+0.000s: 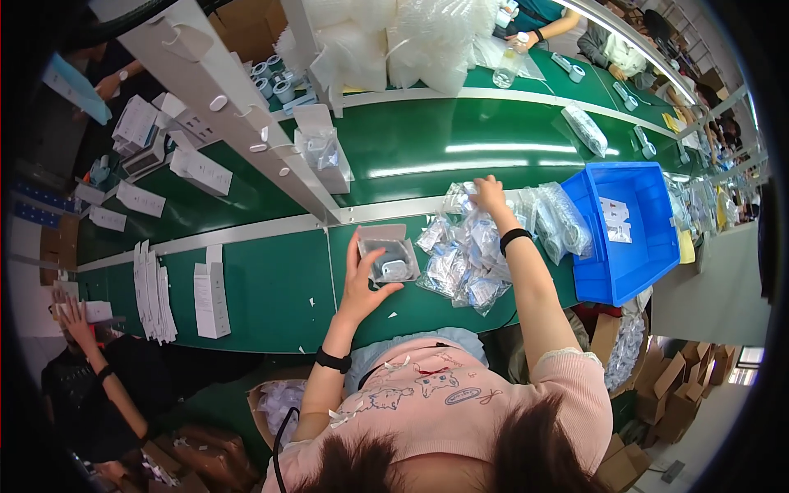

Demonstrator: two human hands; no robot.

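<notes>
On the green table, a small white box [411, 261] stands with its lid flap raised, and a grey-white device [395, 269] lies inside it. My left hand [358, 287] curves round the box's left and near sides, its thumb at the near edge. To the right spreads a heap of small clear plastic bags [470, 255] with white and blue contents. At the heap's far edge, my right hand [491, 195] has its fingers bent down on a clear bag [459, 197]; its fingertips are partly hidden.
A blue bin [631, 267] stands right of the heap, beside bubble-wrap pouches [561, 220]. White cartons [212, 300] and flat card pieces [154, 296] lie left. A metal post [271, 140] rises behind the box. Another person's hand [76, 320] is at far left.
</notes>
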